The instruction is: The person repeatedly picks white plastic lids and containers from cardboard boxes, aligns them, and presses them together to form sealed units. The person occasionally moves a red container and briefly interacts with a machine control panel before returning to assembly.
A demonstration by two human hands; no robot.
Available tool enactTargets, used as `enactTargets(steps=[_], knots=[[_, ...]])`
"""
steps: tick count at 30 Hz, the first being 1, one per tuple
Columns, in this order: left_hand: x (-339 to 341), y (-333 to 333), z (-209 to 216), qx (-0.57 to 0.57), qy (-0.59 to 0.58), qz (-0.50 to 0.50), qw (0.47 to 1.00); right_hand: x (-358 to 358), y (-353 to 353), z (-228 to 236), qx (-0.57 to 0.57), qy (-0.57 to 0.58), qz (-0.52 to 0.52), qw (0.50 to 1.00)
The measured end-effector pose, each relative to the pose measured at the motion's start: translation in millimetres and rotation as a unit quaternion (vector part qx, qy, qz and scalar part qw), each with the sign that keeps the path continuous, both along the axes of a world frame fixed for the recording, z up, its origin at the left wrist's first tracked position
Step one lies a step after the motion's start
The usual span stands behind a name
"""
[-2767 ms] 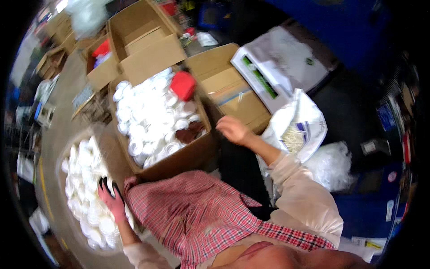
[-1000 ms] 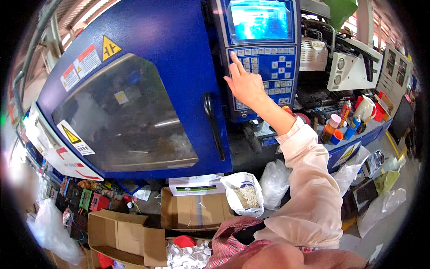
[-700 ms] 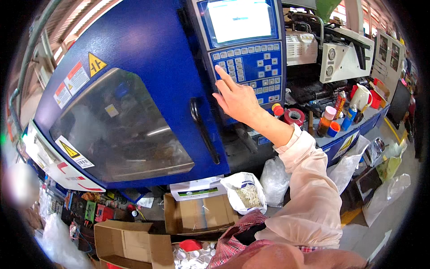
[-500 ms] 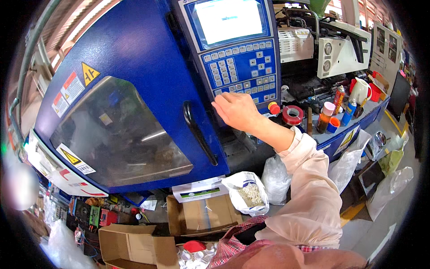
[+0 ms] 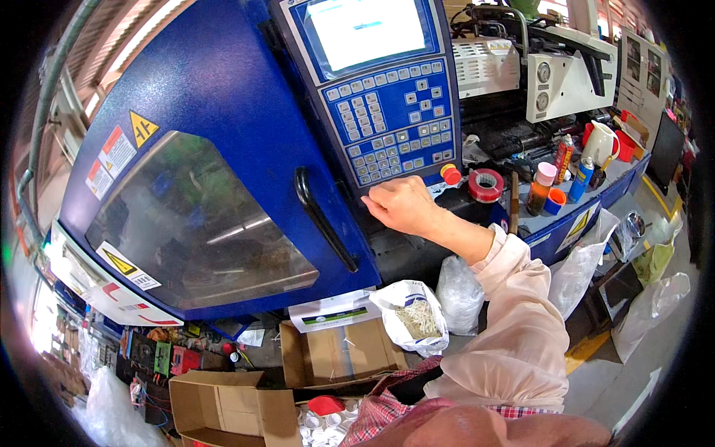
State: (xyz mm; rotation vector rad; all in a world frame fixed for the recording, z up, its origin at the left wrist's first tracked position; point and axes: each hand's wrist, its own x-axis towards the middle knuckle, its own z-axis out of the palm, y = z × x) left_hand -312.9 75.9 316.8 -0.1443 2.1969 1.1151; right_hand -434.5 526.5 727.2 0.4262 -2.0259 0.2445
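Note:
My right hand [image 5: 404, 206] hangs in a loose fist just below the keypad of a machine's control panel [image 5: 344, 155], with nothing visible in its fingers. Its fingertips are partly hidden beneath the hand. The panel carries rows of small keys and a lit screen [image 5: 366, 33] above them. A red round push button [image 5: 450, 174] sits at the panel's lower right corner, close to my wrist. Left of the hand is the black handle [image 5: 320, 217] of the blue machine door [image 5: 223, 82], which has a dark window [image 5: 201, 223]. My left hand is out of view.
On the ledge at right are a roll of red tape [image 5: 485, 185], spray cans, bottles and a white jug [image 5: 599, 145]. Below stand an open white sack [image 5: 380, 298] of pale thin pieces, cardboard boxes [image 5: 216, 402] and clear plastic bags [image 5: 458, 298].
My right hand has come down off the lower keys to below the panel, uncovering them. The view has shifted slightly, and the machine door remains closed.

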Motion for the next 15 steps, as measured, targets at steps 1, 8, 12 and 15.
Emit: enactTargets(steps=[1,8,12,15], knots=[[2,-1,0,0.001,-0.003,0.001,1.0,1,-2,0,-0.001,0.003,0.01,1.0],[6,-11,-5,0.001,-0.024,0.02,1.0,3,-17,-15,-0.014,0.007,0.048,0.999],[9,-19,-11,0.001,-0.041,0.035,0.999,-4,-20,-35,-0.018,0.013,0.078,0.997],[12,-24,-19,0.005,-0.057,0.049,0.997,-4,-20,-47,-0.019,-0.01,0.086,0.996]])
